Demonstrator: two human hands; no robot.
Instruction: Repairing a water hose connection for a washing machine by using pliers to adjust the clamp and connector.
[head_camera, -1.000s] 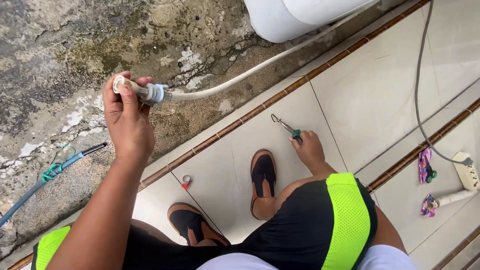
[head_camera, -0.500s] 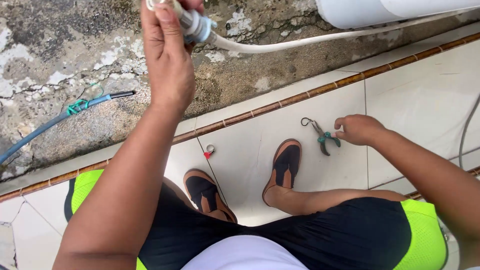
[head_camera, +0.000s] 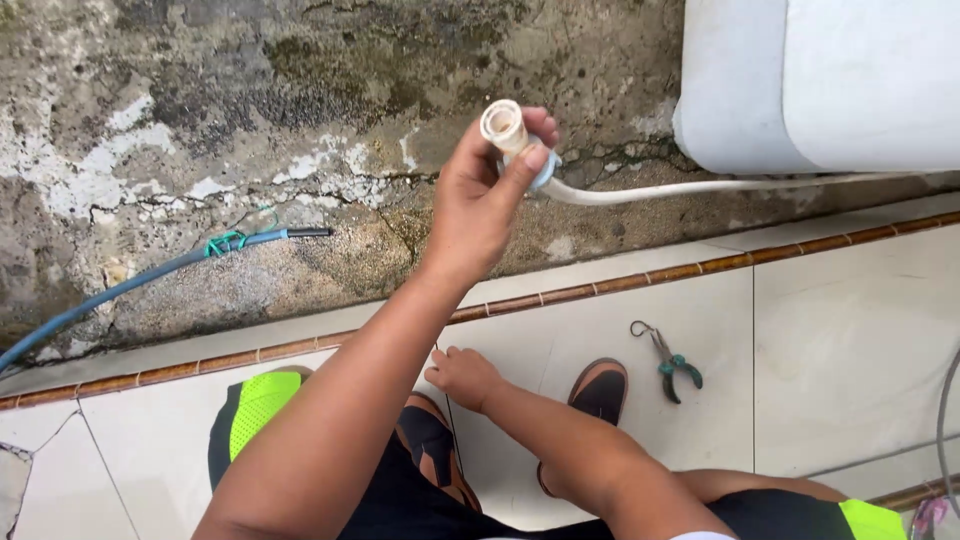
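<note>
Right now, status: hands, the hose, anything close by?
Left hand gripping white hose end fitting, raised over the concrete. Right hand low on the tile, holding nothing that shows. Pliers lying loose beside the sandal.

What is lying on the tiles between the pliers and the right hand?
In the head view, a sandalled foot rests on the tiles between the pliers and the right hand; otherwise only bare tile.

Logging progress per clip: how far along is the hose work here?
Done: the cream cylindrical fitting sits on the white flexible hose. In hand: the left hand holds it up; the right hand touches the white tile floor. Left: teal-handled pliers lie untouched; the blue hose end lies free on concrete.
</note>
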